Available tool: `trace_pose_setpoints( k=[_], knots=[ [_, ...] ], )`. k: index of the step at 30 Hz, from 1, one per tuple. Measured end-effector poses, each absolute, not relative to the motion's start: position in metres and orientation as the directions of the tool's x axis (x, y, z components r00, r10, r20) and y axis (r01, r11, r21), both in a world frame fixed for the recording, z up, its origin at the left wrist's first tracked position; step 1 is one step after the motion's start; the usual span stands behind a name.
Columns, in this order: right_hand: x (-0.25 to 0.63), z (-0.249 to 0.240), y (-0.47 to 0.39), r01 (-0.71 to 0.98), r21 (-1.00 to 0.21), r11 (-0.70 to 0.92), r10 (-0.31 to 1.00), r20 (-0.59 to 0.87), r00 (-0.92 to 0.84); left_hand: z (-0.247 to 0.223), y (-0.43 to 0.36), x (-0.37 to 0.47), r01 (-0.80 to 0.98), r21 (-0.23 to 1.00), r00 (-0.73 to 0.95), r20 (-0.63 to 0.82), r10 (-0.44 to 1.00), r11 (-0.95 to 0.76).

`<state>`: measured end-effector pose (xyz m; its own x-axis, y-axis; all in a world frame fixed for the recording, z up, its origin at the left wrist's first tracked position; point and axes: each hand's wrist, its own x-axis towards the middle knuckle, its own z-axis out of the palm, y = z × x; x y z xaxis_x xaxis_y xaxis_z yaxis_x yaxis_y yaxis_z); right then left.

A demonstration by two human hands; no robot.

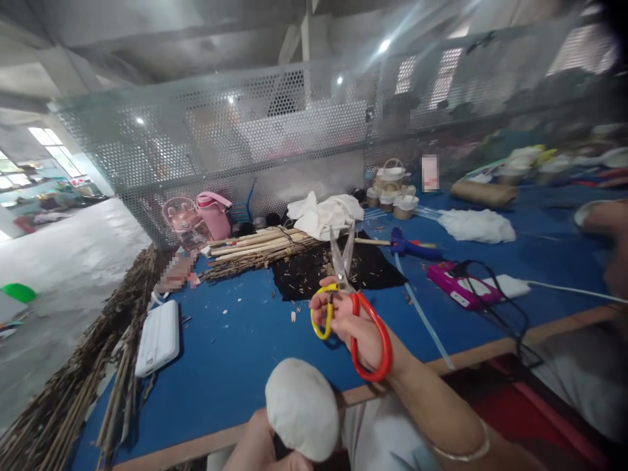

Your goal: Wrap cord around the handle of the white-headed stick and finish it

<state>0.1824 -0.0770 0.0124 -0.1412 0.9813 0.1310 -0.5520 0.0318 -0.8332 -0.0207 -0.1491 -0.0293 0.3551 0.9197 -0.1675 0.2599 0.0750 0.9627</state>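
My right hand (pixel 363 330) is closed on a pair of scissors (pixel 342 261) with one yellow and one red handle loop. The blades are spread apart and point away from me, over a black cloth (pixel 304 273) strewn with small plant bits. Low in the view, at the table's front edge, my left hand (pixel 255 446) grips a white, rounded, smooth piece (pixel 303 409) from beneath. Its underside and most of the left fingers are hidden. The scissors and the white piece are apart.
Sticks (pixel 260 248) and crumpled white cloth (pixel 326 214) lie at the back of the blue table (pixel 226 347). A blue glue gun (pixel 409 246), magenta power strip (pixel 458 288) and white power bank (pixel 158 338) lie around. Dry stalks (pixel 98 353) line the left edge. Another person's arm (pixel 606 229) is at right.
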Motion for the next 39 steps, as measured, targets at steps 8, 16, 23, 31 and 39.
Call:
trace_pose_setpoints(
  k=[8,16,23,31,39],
  knots=[
    [0.171,0.007,-0.094,-0.726,-0.685,-0.068,0.943,0.194,-0.272,-0.017,-0.138,-0.012,0.206,0.974,0.249,-0.145,0.958,0.094],
    [0.151,-0.018,-0.115,-0.571,-0.767,-0.293,0.909,-0.038,-0.416,0.007,-0.139,-0.007,0.204,0.977,0.116,-0.082,0.990,0.058],
    [0.170,-0.038,-0.119,-0.207,-0.951,-0.229,0.810,-0.068,-0.583,0.009,-0.144,-0.019,0.294,0.952,-0.010,-0.089,0.996,0.088],
    [0.215,-0.062,-0.148,-0.456,-0.784,-0.420,0.779,-0.053,-0.625,0.003,-0.153,-0.057,0.312,0.930,0.048,-0.221,0.974,0.196],
    [0.224,-0.023,-0.138,-0.370,-0.736,-0.567,0.611,-0.075,-0.788,0.013,-0.150,-0.057,0.388,0.921,0.079,-0.079,0.994,0.042]
  ],
)
